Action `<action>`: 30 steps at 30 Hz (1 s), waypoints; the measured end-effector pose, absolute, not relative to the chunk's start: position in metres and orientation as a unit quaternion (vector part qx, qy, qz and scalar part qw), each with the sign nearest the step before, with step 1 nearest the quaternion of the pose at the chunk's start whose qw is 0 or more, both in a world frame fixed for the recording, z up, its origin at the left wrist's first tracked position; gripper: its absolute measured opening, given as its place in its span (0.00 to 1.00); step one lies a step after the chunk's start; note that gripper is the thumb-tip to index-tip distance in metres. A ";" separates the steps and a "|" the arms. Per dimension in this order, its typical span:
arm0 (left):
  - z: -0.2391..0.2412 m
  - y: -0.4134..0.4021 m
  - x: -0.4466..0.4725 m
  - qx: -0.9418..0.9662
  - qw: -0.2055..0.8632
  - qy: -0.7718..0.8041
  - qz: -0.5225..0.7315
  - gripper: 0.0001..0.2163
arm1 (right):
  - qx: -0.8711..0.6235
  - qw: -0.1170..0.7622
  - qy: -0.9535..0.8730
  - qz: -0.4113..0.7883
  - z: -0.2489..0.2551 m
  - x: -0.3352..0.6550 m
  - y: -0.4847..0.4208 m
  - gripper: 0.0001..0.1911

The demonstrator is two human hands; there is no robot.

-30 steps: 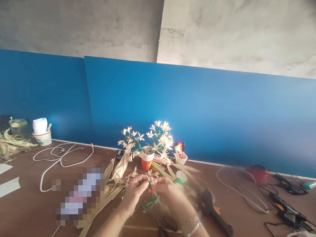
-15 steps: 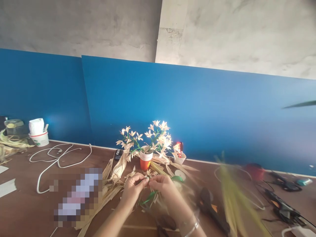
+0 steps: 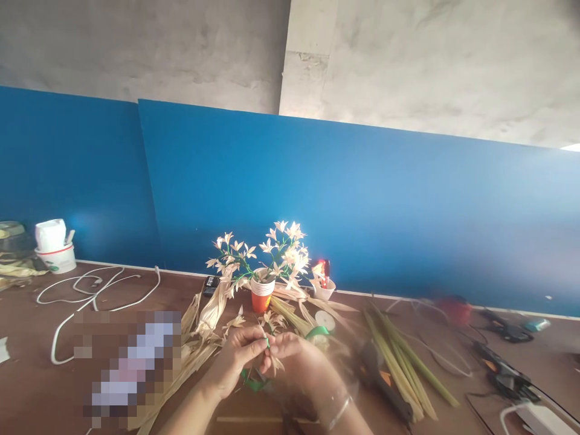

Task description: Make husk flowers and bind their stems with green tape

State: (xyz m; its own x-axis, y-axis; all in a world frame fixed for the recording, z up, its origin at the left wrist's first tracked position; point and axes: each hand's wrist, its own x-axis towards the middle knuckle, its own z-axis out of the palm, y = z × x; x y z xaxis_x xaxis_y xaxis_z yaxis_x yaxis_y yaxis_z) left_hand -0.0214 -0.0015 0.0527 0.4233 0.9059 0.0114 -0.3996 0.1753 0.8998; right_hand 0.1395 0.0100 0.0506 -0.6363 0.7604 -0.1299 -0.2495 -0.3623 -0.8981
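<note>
My left hand point(image 3: 240, 357) and my right hand point(image 3: 296, 359) meet low in the middle, fingertips pinched together. A bit of green tape point(image 3: 266, 342) shows between them, and a pale husk flower point(image 3: 277, 366) hangs head-down under the right fingers. Its stem is mostly hidden by the fingers. Just beyond the hands stands an orange and white paper cup point(image 3: 261, 300) holding cream husk flowers point(image 3: 290, 257) on green stems. Loose husk blossoms point(image 3: 273, 320) lie at its foot. A roll of green tape point(image 3: 318, 331) is on the table behind my right hand.
Dry corn husks point(image 3: 212, 311) lie left of the cup. Greenish husk leaves point(image 3: 399, 356) and a black glue gun point(image 3: 385, 380) lie at right. White cable point(image 3: 95, 296) loops at left, near a white tub point(image 3: 57, 258). A blue partition point(image 3: 362, 211) closes off the back.
The greenish leaves at right, raised and blurred before, now lie flat on the table. My hands have turned, so green tape and the downturned flower show between them. The view has shifted slightly right.
</note>
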 end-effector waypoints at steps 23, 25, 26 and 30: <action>0.045 0.004 -0.010 0.439 0.561 0.425 0.559 0.14 | -0.582 0.430 -0.638 0.263 0.060 0.117 0.002 0.07; 0.043 0.006 -0.011 0.445 0.560 0.423 0.557 0.15 | -0.573 0.440 -0.625 0.294 0.062 0.117 0.001 0.07; 0.043 0.006 -0.012 0.446 0.559 0.422 0.556 0.15 | -0.569 0.446 -0.617 0.310 0.063 0.116 0.000 0.07; 0.045 0.005 -0.013 0.447 0.548 0.430 0.561 0.15 | -0.547 0.480 -0.582 0.363 0.065 0.116 0.001 0.06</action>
